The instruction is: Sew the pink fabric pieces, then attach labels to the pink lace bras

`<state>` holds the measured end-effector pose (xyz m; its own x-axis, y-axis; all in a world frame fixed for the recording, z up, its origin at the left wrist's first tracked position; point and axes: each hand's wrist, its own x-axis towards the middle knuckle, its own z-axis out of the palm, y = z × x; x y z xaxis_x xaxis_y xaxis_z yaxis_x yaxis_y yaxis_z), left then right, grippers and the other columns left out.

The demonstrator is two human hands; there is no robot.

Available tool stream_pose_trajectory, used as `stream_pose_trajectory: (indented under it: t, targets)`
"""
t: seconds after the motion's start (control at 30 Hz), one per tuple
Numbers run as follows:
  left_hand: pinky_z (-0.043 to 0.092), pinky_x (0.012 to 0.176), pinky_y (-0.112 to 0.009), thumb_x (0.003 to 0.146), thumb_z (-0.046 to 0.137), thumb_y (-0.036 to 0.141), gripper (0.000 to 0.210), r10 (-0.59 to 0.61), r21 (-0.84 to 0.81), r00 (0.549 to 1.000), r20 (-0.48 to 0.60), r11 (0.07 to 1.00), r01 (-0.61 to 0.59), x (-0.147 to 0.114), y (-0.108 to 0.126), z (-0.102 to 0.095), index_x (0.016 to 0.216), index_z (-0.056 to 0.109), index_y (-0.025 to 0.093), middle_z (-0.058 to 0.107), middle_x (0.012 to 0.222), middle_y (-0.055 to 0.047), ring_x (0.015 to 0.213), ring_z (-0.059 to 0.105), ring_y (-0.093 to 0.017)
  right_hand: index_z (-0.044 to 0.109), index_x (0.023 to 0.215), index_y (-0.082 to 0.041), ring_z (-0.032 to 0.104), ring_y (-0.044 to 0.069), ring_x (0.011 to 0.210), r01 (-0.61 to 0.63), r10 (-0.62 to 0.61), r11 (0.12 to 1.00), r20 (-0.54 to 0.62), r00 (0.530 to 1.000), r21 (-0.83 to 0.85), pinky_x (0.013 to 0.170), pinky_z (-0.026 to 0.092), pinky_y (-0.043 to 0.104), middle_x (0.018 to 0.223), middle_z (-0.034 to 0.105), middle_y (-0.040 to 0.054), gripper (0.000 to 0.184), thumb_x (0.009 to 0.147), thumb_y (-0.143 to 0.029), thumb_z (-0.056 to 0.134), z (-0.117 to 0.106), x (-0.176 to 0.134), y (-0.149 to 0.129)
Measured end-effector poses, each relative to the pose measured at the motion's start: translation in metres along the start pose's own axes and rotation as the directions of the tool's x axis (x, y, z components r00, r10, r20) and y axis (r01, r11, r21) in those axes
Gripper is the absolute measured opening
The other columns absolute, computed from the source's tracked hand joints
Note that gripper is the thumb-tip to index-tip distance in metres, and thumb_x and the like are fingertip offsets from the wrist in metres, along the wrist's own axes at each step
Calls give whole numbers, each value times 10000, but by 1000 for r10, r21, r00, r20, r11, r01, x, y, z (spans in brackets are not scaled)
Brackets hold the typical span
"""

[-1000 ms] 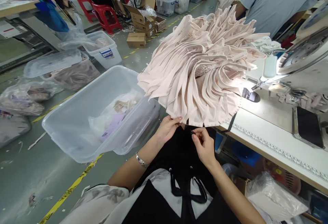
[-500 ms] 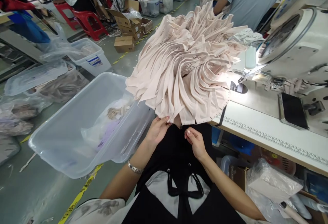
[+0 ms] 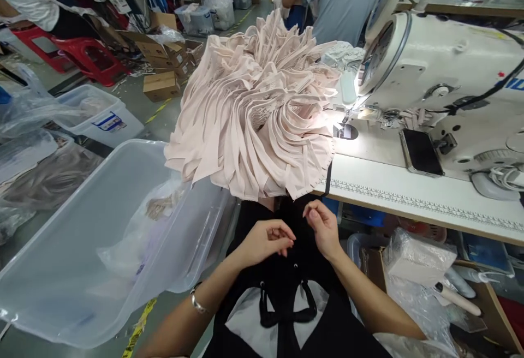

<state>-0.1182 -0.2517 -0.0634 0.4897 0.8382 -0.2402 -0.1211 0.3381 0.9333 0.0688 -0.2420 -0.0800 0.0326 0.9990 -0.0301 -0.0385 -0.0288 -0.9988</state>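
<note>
From my remote post I see one heap of layered pale pink fabric pieces (image 3: pixel 254 129), too many to count, at the left end of one white counter (image 3: pixel 368 183), beside one rounded white sewing machine (image 3: pixel 434 55). Near it hover one bare left hand (image 3: pixel 264 240), fingers curled apart from the thumb, and one bare right hand (image 3: pixel 325 232); whether its bent fingers meet the thumb, I cannot tell.

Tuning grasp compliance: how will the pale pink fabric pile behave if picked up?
The fabric pile is probably floppy: its layers droop in curved folds. It may splay or shed pieces when lifted, since many edges fan out separately. Breakage seems unlikely: only soft cloth shows.
</note>
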Motion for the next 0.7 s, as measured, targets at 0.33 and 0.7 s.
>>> stream_pose_trajectory:
  t: [0.33,0.7]
  targets:
    - [310,945,-446,868,561,141,219,617,870,777,127,307,-386,72,21,-6,979,714,253,691,961,-104,964,582,-286,550,703,-184,149,30,380,-455,427,837,159,890,304,392,49,216,461,320,-108,472,742,-635,680,-17,17,-19]
    - [318,845,-426,934,533,188,367,547,904,756,360,-3,-428,88,40,1,1291,595,245,644,1256,-138,1031,558,-314,550,724,-201,336,101,489,8,6,958,48,999,-286,503,225,255,536,399,-48,430,895,-593,507,-43,25,-59]
